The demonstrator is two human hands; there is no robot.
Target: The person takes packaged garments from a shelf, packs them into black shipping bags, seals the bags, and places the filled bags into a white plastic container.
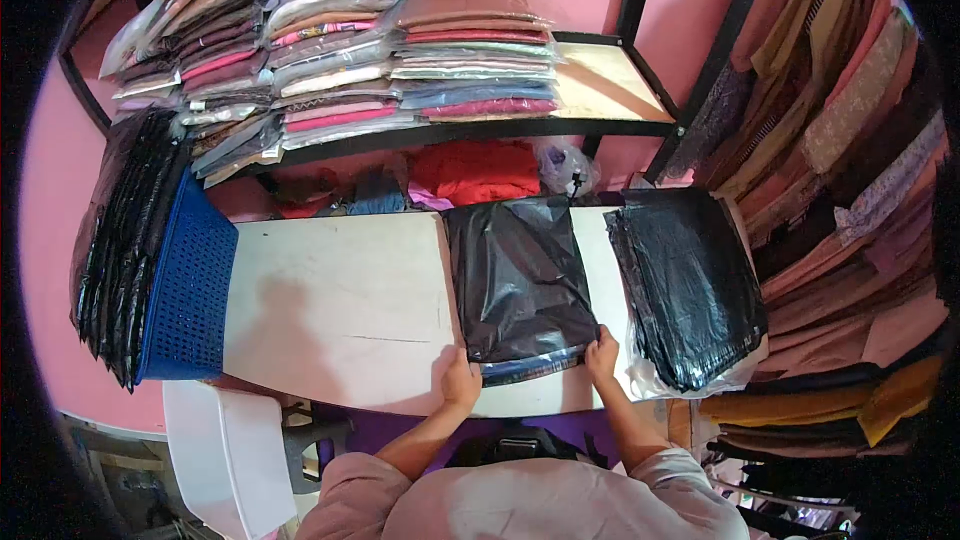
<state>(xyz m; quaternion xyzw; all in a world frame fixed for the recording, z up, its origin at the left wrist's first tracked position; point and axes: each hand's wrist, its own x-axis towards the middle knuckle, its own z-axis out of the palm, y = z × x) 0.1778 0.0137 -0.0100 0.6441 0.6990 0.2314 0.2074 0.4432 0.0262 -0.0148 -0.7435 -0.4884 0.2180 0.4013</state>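
Observation:
A black plastic bag [520, 285] lies flat on the white table [340, 310], its open or folded edge toward me. My left hand [461, 380] is closed at the bag's near left corner. At the near right corner, my right hand [602, 355] grips the bag with its fingers bent. Between the hands, a shiny strip shows along the near edge. What the bag holds, if anything, is hidden. To the right lies a stack of black plastic bags [690, 285].
On the left stands a blue basket [190, 290] with upright black packages [120, 250]. Clear-wrapped folded clothes [340, 60] are piled on a shelf behind. Red cloth [480, 172] lies beneath it. Garments [850, 130] hang at right. A white bin [228, 455] stands at lower left.

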